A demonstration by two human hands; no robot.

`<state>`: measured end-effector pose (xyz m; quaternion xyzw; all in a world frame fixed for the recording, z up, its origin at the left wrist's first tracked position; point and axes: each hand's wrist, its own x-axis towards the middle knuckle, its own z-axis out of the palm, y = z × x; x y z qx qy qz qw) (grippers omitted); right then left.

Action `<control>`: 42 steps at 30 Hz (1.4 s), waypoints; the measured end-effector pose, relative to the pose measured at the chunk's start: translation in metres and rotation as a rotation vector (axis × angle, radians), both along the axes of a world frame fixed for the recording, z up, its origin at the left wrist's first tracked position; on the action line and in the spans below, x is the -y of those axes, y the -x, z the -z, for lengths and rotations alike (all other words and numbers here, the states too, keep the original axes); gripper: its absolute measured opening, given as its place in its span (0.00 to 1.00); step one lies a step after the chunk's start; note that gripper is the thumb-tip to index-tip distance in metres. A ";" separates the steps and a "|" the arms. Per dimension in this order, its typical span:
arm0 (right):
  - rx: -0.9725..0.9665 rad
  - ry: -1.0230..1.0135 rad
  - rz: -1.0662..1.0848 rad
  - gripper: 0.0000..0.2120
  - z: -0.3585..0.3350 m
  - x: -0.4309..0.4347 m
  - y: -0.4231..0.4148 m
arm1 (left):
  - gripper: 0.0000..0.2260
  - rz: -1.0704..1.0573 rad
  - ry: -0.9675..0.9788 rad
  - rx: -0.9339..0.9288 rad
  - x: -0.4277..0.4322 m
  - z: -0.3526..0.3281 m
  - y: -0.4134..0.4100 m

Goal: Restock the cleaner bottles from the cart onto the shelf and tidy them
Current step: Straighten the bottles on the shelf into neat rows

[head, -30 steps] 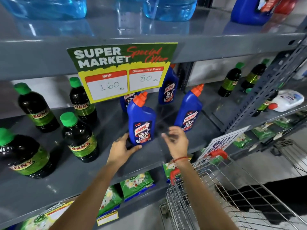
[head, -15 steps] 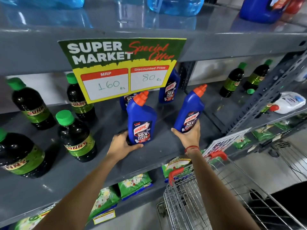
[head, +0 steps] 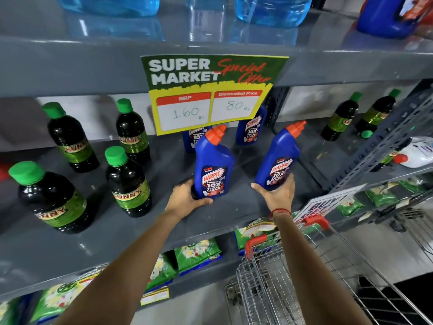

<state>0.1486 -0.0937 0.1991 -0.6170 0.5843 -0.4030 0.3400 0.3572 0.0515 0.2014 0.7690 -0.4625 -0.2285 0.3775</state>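
Note:
Two blue Harpic cleaner bottles with orange caps stand at the front of the grey middle shelf (head: 234, 214). My left hand (head: 187, 200) grips the base of the left front bottle (head: 213, 167), which stands upright. My right hand (head: 278, 193) holds the bottom of the right front bottle (head: 278, 160), which leans to the right. Behind them two more Harpic bottles (head: 251, 130) stand partly hidden by a hanging price sign (head: 210, 92). The wire cart (head: 293, 289) with red handle grips is at the lower right; I see no bottles in its visible part.
Several dark Sunny bottles with green caps (head: 127, 184) stand on the shelf's left half, and more (head: 339, 118) in the bay to the right. A slanted metal brace (head: 384, 141) and a white bottle (head: 419, 152) lie at right. Green packets (head: 196, 254) fill the lower shelf.
My right hand went from hovering open between the bottles to gripping the right bottle's base. The left hand closed more firmly round the left bottle. The view shifted a little to the left.

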 end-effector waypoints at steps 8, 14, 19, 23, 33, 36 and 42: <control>0.017 0.268 -0.103 0.20 0.013 -0.129 -0.038 | 0.15 -0.298 0.272 -0.161 -0.114 0.009 0.015; 0.025 0.070 -0.646 0.32 0.009 -0.192 -0.134 | 0.14 -0.909 0.490 -0.110 -0.201 0.006 -0.037; -0.016 -0.024 -0.706 0.46 -0.001 -0.200 -0.187 | 0.37 -0.921 0.305 -0.061 -0.215 0.004 -0.087; -0.030 -0.008 -0.677 0.41 -0.003 -0.203 -0.203 | 0.35 -0.737 0.193 -0.073 -0.209 -0.004 -0.103; -0.047 -0.015 -0.639 0.40 -0.004 -0.208 -0.204 | 0.29 -0.700 0.231 -0.053 -0.210 -0.008 -0.104; -0.051 -0.026 -0.642 0.40 -0.004 -0.208 -0.204 | 0.28 -0.703 0.227 -0.063 -0.210 -0.009 -0.104; -0.029 0.014 -0.641 0.41 -0.002 -0.210 -0.192 | 0.29 -0.688 0.217 -0.065 -0.212 -0.009 -0.104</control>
